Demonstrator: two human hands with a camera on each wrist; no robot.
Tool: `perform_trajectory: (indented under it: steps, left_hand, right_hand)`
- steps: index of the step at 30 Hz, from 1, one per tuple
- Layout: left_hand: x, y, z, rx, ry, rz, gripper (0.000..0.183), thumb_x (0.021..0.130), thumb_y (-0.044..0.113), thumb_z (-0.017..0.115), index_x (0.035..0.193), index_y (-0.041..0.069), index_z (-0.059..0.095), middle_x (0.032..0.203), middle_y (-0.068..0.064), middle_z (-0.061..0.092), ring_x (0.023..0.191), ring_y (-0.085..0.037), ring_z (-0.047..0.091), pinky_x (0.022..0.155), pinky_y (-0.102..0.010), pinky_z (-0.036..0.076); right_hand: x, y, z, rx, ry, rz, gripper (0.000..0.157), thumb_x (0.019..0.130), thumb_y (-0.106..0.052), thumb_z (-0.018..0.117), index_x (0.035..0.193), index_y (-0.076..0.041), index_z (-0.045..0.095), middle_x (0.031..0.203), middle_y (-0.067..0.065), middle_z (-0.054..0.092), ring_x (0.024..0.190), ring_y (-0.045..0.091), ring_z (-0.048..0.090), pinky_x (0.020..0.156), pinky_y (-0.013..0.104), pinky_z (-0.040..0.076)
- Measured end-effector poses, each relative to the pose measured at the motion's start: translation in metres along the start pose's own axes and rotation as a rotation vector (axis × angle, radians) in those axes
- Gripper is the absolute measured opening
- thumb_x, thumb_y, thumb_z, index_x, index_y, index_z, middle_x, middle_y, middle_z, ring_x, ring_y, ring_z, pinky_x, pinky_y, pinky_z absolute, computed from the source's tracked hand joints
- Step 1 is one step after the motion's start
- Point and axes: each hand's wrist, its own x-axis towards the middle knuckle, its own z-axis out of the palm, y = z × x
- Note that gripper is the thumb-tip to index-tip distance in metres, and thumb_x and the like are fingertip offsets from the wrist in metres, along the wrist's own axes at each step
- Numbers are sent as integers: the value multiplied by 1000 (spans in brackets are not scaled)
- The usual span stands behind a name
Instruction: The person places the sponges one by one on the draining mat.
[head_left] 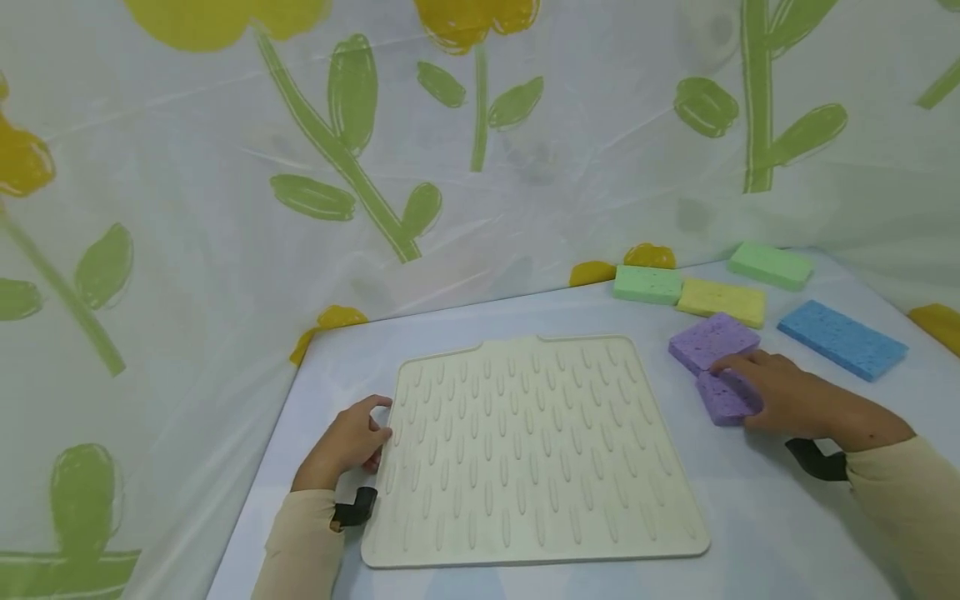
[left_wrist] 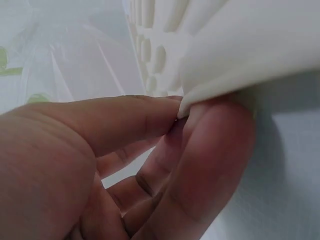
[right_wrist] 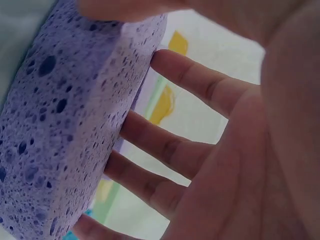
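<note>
A cream ridged mat (head_left: pixel 525 450) lies on the table with a raised tab at its far edge. My left hand (head_left: pixel 348 437) pinches its left edge between thumb and fingers; the left wrist view shows the mat's rim (left_wrist: pixel 220 82) lifted slightly in that pinch. At the right, my right hand (head_left: pixel 806 396) holds a purple sponge (head_left: pixel 722 404), thumb on one side and fingertips on the other. Close up, the sponge (right_wrist: pixel 60 115) shows its pores. A second purple sponge (head_left: pixel 712 340) lies just behind it, touching or nearly so.
Beyond the purple sponges lie a yellow sponge (head_left: pixel 722 302) and a green sponge (head_left: pixel 648 285), side by side. Another green sponge (head_left: pixel 771 265) is at the far right corner, with a blue sponge (head_left: pixel 843 339) nearer. A flower-printed sheet (head_left: pixel 525 208) hangs behind the table.
</note>
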Motion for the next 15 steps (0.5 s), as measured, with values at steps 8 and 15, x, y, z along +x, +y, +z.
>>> perform_trajectory:
  steps: [8,15]
  left_hand:
    - [0,2,0,-5,0,12,55,95,7,63,146,7,44,83,-11,62,54,-19,62,52,-31,52]
    - [-4,-2,-1,6,-34,11,61,92,10,68,149,9,43,86,-10,63,60,-20,62,55,-32,52]
  right_hand:
    - [-2,-18,-4,-34,75,-16,70,78,-22,80,140,-11,50,135,32,48,119,52,48,84,65,48]
    - [-5,-33,-5,-26,176,-78,68,81,-22,77,143,-11,52,136,27,50,123,48,49,90,66,46]
